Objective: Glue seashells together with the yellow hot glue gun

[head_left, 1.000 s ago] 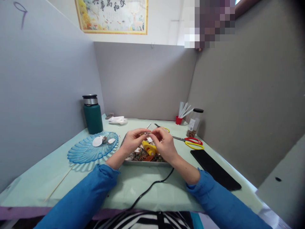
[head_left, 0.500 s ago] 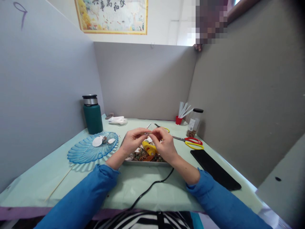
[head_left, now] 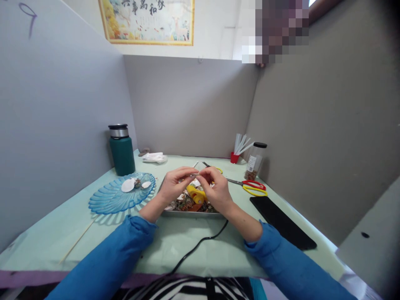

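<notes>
My left hand (head_left: pixel 175 183) and my right hand (head_left: pixel 215 187) meet above a metal tray (head_left: pixel 190 212) filled with shells. Both pinch a small item between their fingertips; it is too small to name. A thin skewer tip (head_left: pixel 195 164) pokes out just behind the fingers. Under my hands a yellow glue gun (head_left: pixel 195 194) lies in the tray, and its black cord (head_left: pixel 193 249) runs toward me. Both my sleeves are blue.
A blue glass plate (head_left: pixel 109 200) with shells sits at left, a green flask (head_left: pixel 121 149) behind it. Red-and-yellow scissors (head_left: pixel 252 186), a black pad (head_left: pixel 281 221), a jar (head_left: pixel 255 161) and a red cup of sticks (head_left: pixel 235 156) stand at right. A wooden skewer (head_left: pixel 76 241) lies front left. Partition walls enclose the desk.
</notes>
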The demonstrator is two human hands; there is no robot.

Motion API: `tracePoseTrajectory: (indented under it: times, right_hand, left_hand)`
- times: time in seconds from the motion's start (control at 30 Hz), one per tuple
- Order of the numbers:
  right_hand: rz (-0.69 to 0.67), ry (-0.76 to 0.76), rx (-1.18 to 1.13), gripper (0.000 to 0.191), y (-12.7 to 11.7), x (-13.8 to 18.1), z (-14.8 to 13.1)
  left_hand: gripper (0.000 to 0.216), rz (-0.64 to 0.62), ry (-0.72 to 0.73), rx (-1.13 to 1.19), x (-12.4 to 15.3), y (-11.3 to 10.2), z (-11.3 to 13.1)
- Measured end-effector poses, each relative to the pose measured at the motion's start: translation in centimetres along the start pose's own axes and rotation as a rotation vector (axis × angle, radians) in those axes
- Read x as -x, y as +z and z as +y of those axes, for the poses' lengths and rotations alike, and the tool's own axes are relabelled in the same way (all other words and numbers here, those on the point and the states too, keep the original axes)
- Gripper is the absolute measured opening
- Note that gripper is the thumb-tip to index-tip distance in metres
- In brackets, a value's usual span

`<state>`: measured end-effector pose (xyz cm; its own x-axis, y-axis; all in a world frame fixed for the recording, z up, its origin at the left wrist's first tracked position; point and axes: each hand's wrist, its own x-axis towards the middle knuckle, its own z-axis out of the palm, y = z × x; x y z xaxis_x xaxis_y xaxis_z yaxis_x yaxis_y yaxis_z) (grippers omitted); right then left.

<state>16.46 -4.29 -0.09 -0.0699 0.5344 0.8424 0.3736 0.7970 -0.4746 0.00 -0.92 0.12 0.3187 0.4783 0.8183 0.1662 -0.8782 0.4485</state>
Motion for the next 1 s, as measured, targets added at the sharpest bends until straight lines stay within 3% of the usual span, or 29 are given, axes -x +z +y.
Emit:
tracePoseTrajectory:
  times: [0.7,1.0]
  right_hand:
    - [-0.011,0.025,0.03,0.01,-0.1,0.0,0.1]
    - [-0.005,0.067,0.059,0.012,0.1,0.0,1.0]
  left_hand:
    - [0.02,0.013,-0.033,-0.006,0.1,0.1,0.2]
    - [0.034,0.115,-0.452,0.334,-0.1,0.7,0.1]
